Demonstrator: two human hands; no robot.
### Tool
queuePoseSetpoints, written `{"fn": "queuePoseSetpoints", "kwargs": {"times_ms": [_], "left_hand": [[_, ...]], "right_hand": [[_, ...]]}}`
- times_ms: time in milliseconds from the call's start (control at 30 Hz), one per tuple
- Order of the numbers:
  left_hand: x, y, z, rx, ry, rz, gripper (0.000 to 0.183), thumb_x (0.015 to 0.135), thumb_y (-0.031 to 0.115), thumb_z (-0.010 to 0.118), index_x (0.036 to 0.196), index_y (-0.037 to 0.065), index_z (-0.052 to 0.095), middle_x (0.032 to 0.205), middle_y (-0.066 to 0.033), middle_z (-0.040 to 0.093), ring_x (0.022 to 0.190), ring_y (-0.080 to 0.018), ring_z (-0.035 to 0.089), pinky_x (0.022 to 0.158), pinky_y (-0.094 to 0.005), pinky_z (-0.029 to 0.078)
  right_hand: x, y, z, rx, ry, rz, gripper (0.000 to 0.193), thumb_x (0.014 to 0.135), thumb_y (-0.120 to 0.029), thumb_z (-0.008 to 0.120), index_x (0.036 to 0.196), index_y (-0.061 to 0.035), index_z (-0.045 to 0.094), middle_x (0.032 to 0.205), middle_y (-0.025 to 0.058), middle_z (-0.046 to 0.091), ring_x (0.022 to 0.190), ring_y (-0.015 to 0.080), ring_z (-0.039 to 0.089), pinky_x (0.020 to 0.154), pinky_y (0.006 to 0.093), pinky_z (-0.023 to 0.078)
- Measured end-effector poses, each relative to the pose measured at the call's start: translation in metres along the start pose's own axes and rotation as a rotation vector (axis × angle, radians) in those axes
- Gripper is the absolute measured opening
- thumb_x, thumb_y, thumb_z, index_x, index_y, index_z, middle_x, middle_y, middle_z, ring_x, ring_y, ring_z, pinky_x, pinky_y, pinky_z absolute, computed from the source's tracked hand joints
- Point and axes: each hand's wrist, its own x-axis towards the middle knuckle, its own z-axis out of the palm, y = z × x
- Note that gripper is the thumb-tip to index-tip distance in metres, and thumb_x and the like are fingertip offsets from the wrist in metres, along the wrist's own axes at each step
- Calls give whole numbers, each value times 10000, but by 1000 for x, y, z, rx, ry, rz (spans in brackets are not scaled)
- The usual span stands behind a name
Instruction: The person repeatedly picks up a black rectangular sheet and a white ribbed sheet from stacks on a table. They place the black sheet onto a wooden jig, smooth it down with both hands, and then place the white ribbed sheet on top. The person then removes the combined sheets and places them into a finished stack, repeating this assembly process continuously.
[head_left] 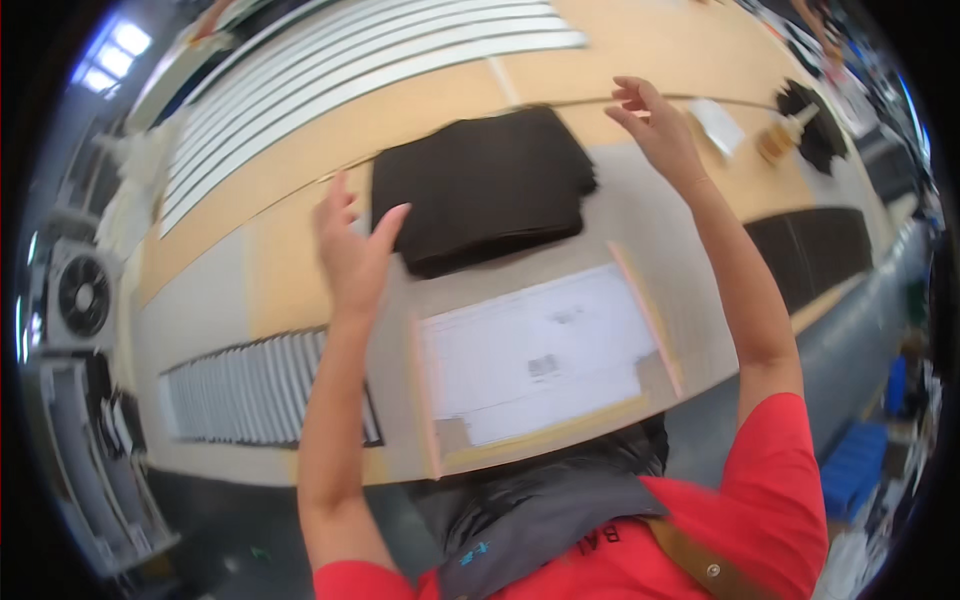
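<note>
A stack of black fabric pieces (480, 185) lies on the table in front of me, its layers showing along the near edge. My left hand (357, 250) hovers at the stack's left side, thumb and fingers apart, with nothing in it. Beyond the stack's right side, my right hand (655, 130) is raised, fingers slightly curled and apart, also holding nothing. Between my forearms, nearer to me, a white printed paper sheet (540, 350) lies flat, with pinkish strips (645, 315) along its left and right sides.
Overlapping white strips with dark edges (245, 390) lie at the left front. Long white strips (380, 75) cover the far left. At right are a dark flat panel (812, 255), an amber bottle (778, 142), a white piece (716, 127) and a black bundle (815, 125).
</note>
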Motion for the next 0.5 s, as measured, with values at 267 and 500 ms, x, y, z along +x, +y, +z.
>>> {"fn": "queuePoseSetpoints", "kwargs": {"times_ms": [267,500], "left_hand": [[-143,205,-29,-1158,-1264,378,404,882,104,823,1264,26,715,1204,-136,714,1124,-272,662,968,-393,511],[-224,270,-57,-1650,-1859,479,451,971,292,632,1398,151,669,868,-72,609,790,-253,653,647,-374,510]], "right_hand": [[-62,58,-201,-415,-398,138,139,974,-150,704,1064,-45,723,969,67,733,902,170,680,831,329,530],[-94,78,-196,-671,-561,-47,49,932,-157,720,952,-115,703,943,26,675,1039,233,617,964,402,442]]}}
